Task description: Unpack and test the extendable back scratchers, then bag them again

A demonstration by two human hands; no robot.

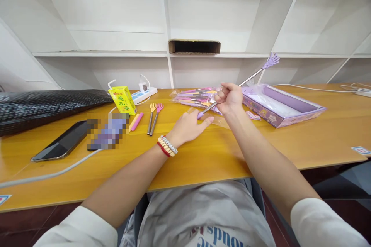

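A telescopic back scratcher (271, 60) with a purple claw head and a metal rod slants up to the right, drawn out long. Its rod passes through the closed fingers of my right hand (231, 96). My left hand (189, 126) grips the purple handle end, thumb stretched out. Behind my hands lie several packed back scratchers (193, 95) in clear plastic bags. Left of my left hand rest a yellow-headed back scratcher (152, 114) and a pink-headed back scratcher (157, 117), both without coloured handles. Beside them are a pink handle sleeve (137, 121) and a yellow one (133, 122).
An open purple display box (290, 112) with clear plastic inside stands at the right. On the left are a yellow drink carton (123, 101), a power strip (145, 94), two phones and a black wrapped bundle (52, 108). A white cable (66, 170) crosses the table. White shelves rise behind.
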